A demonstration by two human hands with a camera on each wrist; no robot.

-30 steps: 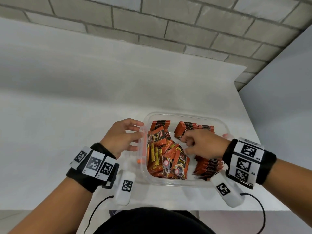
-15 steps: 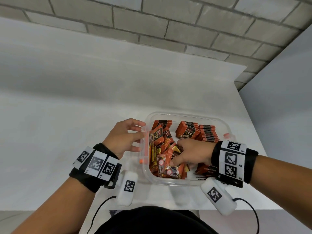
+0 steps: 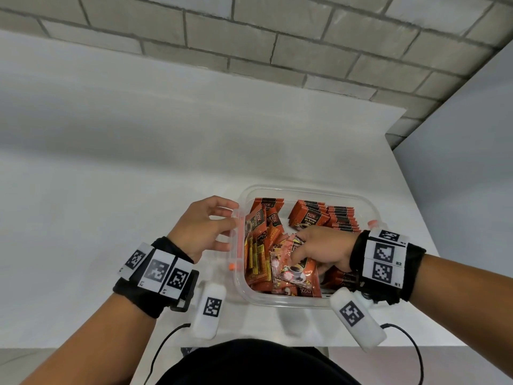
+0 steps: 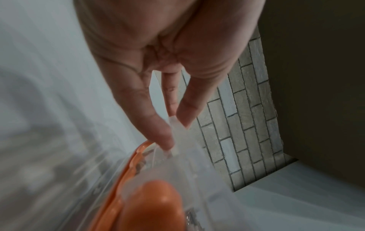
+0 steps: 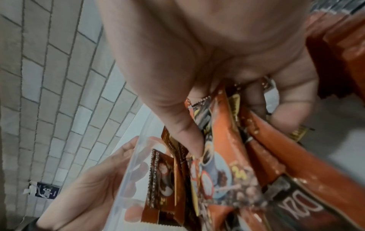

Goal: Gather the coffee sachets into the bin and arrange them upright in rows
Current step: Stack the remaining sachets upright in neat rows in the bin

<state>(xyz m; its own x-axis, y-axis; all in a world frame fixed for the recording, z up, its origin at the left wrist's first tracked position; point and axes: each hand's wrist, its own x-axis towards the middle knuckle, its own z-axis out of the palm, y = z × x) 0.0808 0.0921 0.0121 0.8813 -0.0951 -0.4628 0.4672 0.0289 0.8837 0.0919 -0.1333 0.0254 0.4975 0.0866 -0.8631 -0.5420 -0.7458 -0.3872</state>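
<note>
While the left hand [image 3: 204, 226] was braced, fingers straight, against the bin [image 3: 372, 209] rim, loose coffee sachets [image 3: 295, 270] were gripped by the right hand [image 3: 322, 245] inside it.

Sachets [image 3: 273, 218] in the middle of the head view read "D2X"; one [image 3: 308, 221] just right of them adds "BLACK Coffee". The right wristband [image 3: 384, 258] at right reads "R2" and "R1"; the left wristband [image 3: 155, 269] at lower left reads "L2" and "L1".

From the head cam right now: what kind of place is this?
Probably a plain data-collection or workshop corner, not a kitchen: a bare white table against a grey block wall, holding only a clear bin of coffee sachets.
</note>
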